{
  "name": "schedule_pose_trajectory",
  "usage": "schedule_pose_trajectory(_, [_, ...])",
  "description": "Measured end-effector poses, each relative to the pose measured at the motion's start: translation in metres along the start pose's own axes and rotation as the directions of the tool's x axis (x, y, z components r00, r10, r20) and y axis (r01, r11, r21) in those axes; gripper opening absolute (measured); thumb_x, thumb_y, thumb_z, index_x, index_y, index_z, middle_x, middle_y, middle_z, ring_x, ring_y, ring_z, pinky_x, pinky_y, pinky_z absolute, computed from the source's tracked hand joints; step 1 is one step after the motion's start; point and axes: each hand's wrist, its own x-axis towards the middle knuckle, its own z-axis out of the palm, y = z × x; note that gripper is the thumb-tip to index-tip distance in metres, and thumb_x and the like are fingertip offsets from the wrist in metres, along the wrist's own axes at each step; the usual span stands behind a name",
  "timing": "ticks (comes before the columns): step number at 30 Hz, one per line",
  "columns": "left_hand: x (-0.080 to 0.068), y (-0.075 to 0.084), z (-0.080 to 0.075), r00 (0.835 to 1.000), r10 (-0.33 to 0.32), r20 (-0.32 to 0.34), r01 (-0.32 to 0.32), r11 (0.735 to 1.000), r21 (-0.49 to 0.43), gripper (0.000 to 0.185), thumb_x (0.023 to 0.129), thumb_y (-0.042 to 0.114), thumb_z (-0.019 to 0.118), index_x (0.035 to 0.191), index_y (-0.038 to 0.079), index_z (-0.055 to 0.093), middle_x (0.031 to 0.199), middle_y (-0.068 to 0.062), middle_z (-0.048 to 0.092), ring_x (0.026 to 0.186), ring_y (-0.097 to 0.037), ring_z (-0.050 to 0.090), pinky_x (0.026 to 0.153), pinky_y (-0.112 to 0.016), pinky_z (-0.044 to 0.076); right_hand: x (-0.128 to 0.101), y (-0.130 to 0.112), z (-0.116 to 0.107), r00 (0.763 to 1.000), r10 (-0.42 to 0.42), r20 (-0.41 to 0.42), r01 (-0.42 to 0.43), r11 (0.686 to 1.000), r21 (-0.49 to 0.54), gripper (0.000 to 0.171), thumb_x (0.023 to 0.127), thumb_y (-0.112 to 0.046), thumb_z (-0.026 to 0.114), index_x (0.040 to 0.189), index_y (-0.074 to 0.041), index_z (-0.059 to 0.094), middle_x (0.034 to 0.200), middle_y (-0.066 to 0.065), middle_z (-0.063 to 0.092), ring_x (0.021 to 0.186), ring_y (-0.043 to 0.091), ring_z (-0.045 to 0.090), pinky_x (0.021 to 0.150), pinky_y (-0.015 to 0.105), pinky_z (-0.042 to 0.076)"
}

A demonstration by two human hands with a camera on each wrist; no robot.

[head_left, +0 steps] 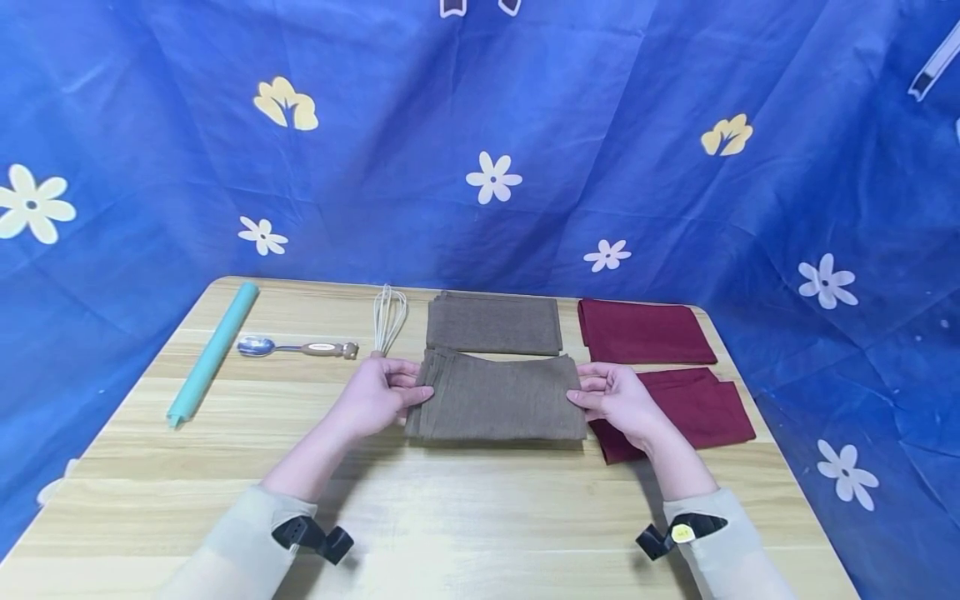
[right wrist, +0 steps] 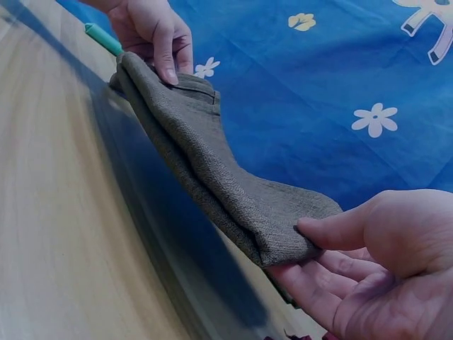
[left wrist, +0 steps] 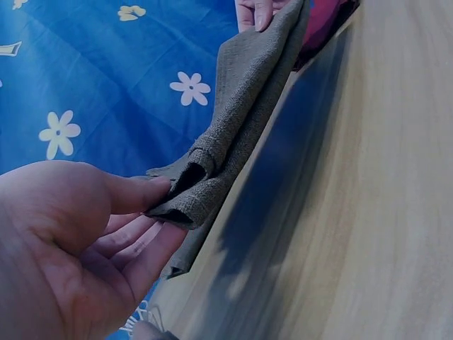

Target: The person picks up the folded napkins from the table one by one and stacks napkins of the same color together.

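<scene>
A folded brown cloth is held a little above the wooden table between both hands. My left hand pinches its left edge, thumb on top and fingers underneath, as the left wrist view shows on the brown cloth. My right hand pinches the right edge the same way, thumb over the brown cloth. A second folded brown cloth lies flat just behind it.
Two folded dark red cloths lie to the right. A whisk, a spoon with a wooden handle and a teal tube lie at the left. A blue flowered sheet hangs behind.
</scene>
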Motion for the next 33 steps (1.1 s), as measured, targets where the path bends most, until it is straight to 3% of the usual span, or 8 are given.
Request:
schedule_pose_trajectory(9, [0.003,0.011,-0.007,1.0,-0.025,0.003,0.025,0.999,-0.028,0.047,0.09,0.005,0.084,0.129,-0.013,0.064,0.108,-0.019,0.07,0.085,-0.022,0.069,0.068,-0.033,0.063,0.002,-0.009,-0.002,1.0,-0.018,-0.002,0.018,1.0,-0.014,0.057,0.094,0.003,0.075,0.143,0.015,0.048,0.094,0.006,0.07,0.08,0.011,0.07,0.07,0.035,0.063])
schedule_pose_trajectory(14, [0.006,0.014,-0.01,1.0,-0.001,-0.004,0.001,1.0,0.005,0.046,0.091,0.007,0.084,0.128,-0.012,0.065,0.109,-0.02,0.071,0.092,-0.022,0.07,0.072,-0.031,0.063,0.005,-0.015,-0.004,0.999,-0.041,0.002,0.041,0.999,0.015,0.056,0.095,0.006,0.073,0.142,0.017,0.047,0.094,0.004,0.071,0.079,0.009,0.07,0.069,0.034,0.063])
schedule_pose_trajectory(33, [0.025,0.028,-0.023,1.0,-0.024,0.009,0.025,0.999,-0.037,0.053,0.093,0.01,0.083,0.136,-0.011,0.061,0.119,-0.019,0.066,0.107,-0.027,0.068,0.08,-0.036,0.064,0.023,-0.033,-0.011,0.998,-0.062,-0.011,0.063,0.997,0.044,0.056,0.095,0.007,0.072,0.144,0.016,0.046,0.088,-0.001,0.07,0.076,0.009,0.07,0.07,0.033,0.064])
